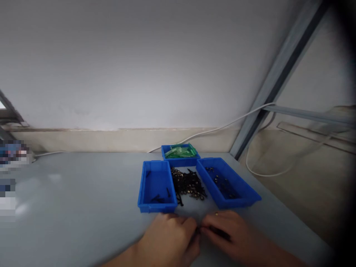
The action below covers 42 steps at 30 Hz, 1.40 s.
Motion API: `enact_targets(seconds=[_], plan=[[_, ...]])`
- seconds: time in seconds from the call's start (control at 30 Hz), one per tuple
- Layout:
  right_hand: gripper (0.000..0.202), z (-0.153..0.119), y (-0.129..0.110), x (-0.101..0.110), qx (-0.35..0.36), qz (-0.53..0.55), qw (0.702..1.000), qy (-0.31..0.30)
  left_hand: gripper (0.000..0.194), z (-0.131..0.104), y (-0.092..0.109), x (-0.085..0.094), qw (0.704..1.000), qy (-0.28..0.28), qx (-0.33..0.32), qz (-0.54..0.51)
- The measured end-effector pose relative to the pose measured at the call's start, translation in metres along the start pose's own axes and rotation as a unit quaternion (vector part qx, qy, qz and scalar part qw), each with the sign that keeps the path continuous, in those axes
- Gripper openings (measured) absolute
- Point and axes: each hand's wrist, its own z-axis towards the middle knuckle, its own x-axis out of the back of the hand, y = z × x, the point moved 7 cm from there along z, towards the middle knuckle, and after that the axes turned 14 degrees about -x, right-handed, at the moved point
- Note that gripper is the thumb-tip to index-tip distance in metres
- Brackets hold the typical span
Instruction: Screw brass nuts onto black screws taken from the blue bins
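Note:
My left hand (172, 237) and my right hand (230, 231) meet close together near the table's front, below the blue bins. My right hand is closed on a dark, thin piece (219, 233) that lies along its fingers. The fingers of my left hand are curled in a pinch, and what they hold is too small and blurred to name. Just beyond the hands lies a pile of black and brassy screw-like parts (187, 183). The left blue bin (157, 180) holds a few dark pieces; the right blue bin (241, 185) holds several small brassy and dark parts.
A smaller blue bin (182, 162) with green plastic packets (180, 151) stands behind the pile. A white cable (217, 129) runs along the wall to a metal frame (250, 126) on the right. Blurred-out items sit at the grey table's (83, 193) far left.

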Motion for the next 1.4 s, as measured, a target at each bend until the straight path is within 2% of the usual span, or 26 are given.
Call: enact_targets(seconds=[0.33,0.57,1.13,1.4], plan=[[0.018,-0.001,-0.004,0.004,0.014,0.003,1.0,0.022,0.009,0.001,0.002,0.003,1.0,-0.018,-0.001,-0.014],[0.021,0.0,-0.001,0.0,0.069,0.01,0.996,0.051,0.009,0.0,0.0,0.0,1.0,-0.019,-0.003,-0.01],[0.021,0.001,-0.004,-0.002,0.022,-0.023,0.999,-0.009,0.007,-0.003,-0.002,0.004,1.0,0.029,-0.009,-0.003],[0.02,0.002,-0.004,-0.007,0.024,-0.008,0.999,-0.047,0.008,-0.002,0.005,0.009,0.996,0.071,-0.059,-0.021]])
